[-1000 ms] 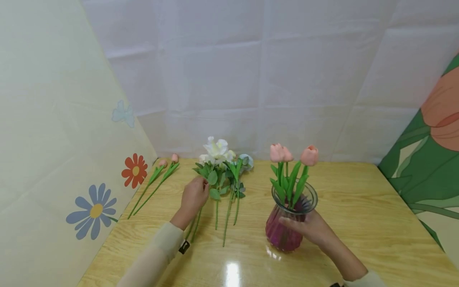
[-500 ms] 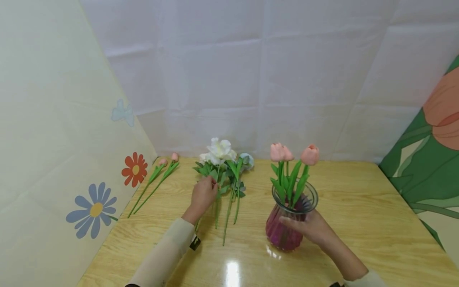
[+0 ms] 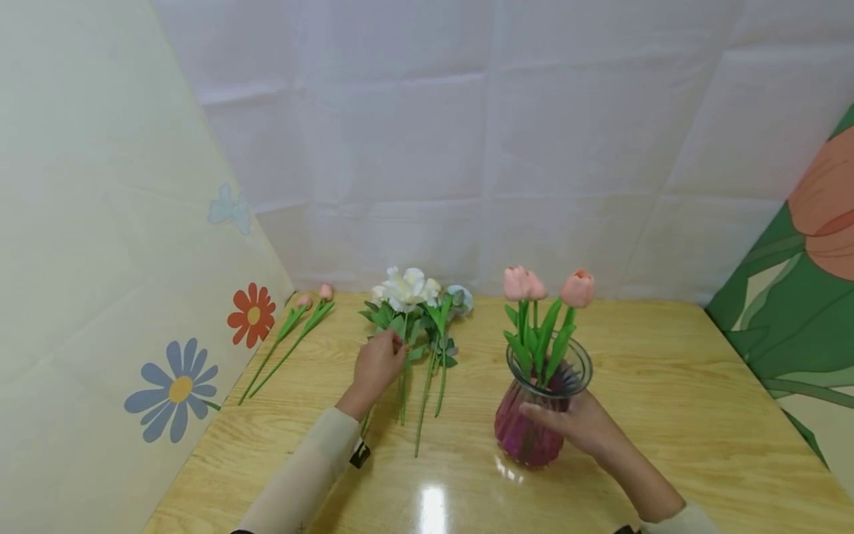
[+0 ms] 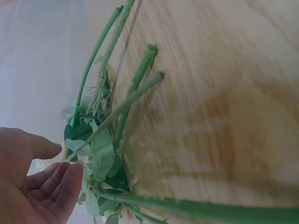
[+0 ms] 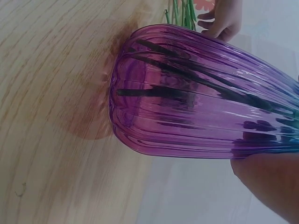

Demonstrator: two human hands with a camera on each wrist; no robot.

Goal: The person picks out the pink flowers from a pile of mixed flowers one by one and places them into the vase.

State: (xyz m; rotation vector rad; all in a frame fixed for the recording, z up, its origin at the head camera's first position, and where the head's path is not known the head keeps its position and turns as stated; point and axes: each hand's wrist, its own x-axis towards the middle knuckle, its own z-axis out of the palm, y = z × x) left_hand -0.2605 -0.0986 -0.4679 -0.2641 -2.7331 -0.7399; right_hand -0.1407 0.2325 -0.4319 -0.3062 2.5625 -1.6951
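Note:
In the head view my left hand (image 3: 379,365) is at the leaves and stems of a white flower (image 3: 405,289), which lies with other flowers. The left wrist view shows a gap between thumb and fingertips, with a thin green stem (image 4: 119,109) passing at that gap; no firm pinch shows. My right hand (image 3: 579,424) grips the purple ribbed glass vase (image 3: 527,434), its thumb across the neck. Pink tulips (image 3: 576,289) stand upright in the vase. Through the glass, the right wrist view shows their dark stems (image 5: 154,92) reaching toward the base.
Two pink tulips (image 3: 293,337) lie at the table's left edge. A pale blue flower (image 3: 460,298) and more green stems (image 3: 425,408) lie right of the white flower. The wooden table (image 3: 654,415) meets a white cloth backdrop (image 3: 400,148) and printed side panels.
My left hand moved right from the first frame, then stayed nearly still. The white flower shifted right and up, then sank lower. My right hand and the vase have not moved.

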